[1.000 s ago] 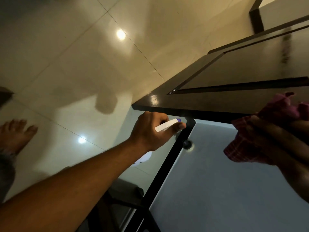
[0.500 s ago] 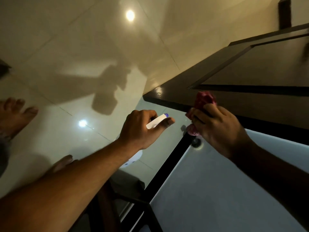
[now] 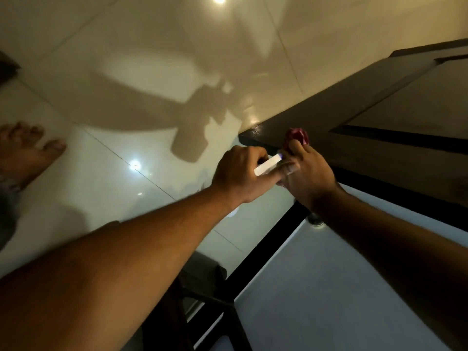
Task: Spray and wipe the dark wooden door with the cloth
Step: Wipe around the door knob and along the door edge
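Note:
The dark wooden door (image 3: 374,122) runs from the centre to the upper right, its bottom corner near the middle of the view. My right hand (image 3: 307,173) presses a red checked cloth (image 3: 297,138) against the door's lower rail close to that corner. My left hand (image 3: 240,176) grips a white spray bottle (image 3: 268,164) with a purple nozzle tip, right beside the right hand, fingers touching. Most of the bottle is hidden under my left hand.
Glossy cream floor tiles (image 3: 126,72) fill the left and top, with lamp reflections and my arms' shadow. A bare foot (image 3: 27,153) rests at the left edge. A dark door frame (image 3: 266,262) and a door stopper (image 3: 315,220) lie below my hands, beside a grey wall (image 3: 329,300).
My right hand has carried the cloth leftward along the door's lower rail to its corner. My left hand with the bottle has moved up to meet it.

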